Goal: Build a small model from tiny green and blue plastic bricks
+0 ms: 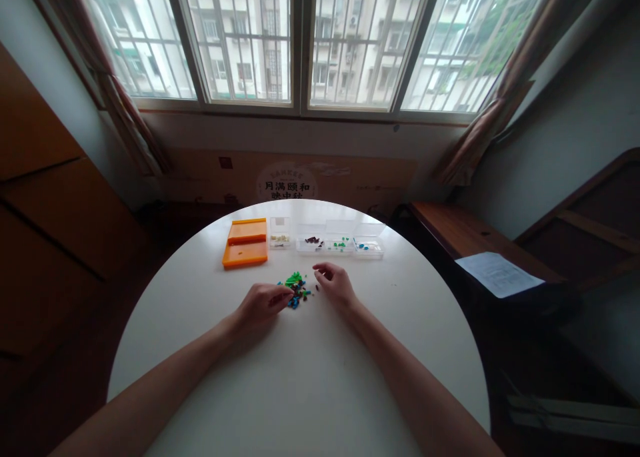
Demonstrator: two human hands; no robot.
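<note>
A loose pile of small green, blue, brown and yellow pieces (295, 281), too small to tell their exact kind, lies on the white round table (310, 390). At the pile's left edge is my left hand (263, 303), its fingertips pinched together among the pieces; whatever they grip is hidden. My right hand (334, 283) hovers just right of the pile, fingers bent, with a small gap between thumb and forefinger and nothing visible in it. One dark piece (317, 288) lies apart below its fingertips.
Behind the pile stand an orange open case (245, 263), a small clear box (280, 223) with pale pieces, and a row of clear open compartments (325, 251) with brown, green and blue pieces. To the right, a paper sheet (497, 275) rests on a wooden bench (450, 227).
</note>
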